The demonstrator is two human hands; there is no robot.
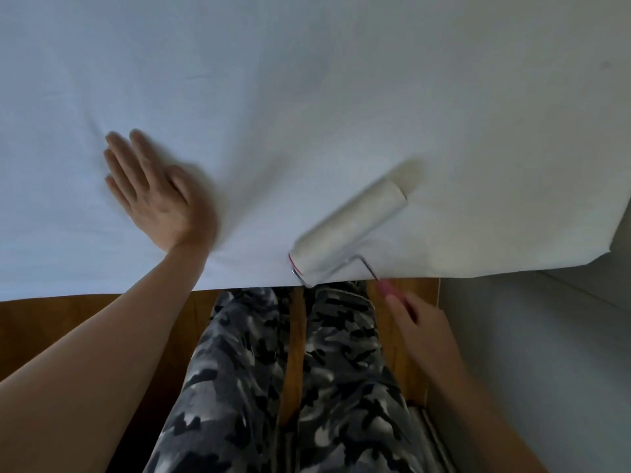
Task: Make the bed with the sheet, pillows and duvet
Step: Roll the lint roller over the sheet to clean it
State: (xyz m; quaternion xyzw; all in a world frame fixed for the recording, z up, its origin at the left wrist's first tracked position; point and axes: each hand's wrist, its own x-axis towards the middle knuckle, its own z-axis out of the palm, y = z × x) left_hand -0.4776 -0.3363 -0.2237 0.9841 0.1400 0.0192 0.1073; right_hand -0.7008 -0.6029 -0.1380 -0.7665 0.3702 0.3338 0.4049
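Covering the bed from its near edge to its near right corner, the sheet [307, 80] is seen drawn almost flat; it is judged light, soft and easily creased, best taken at the hem. The left hand [153, 192] is pressed on it with fingers straight, while a lint roller [348, 230] is gripped by the right hand [420, 326].

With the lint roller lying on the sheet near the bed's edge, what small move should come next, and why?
Probably roll the lint roller away from the edge, across the white sheet. The right hand grips its pink handle, the drum already rests on the fabric, and the left hand lies flat, fingers spread, holding the sheet taut beside it.
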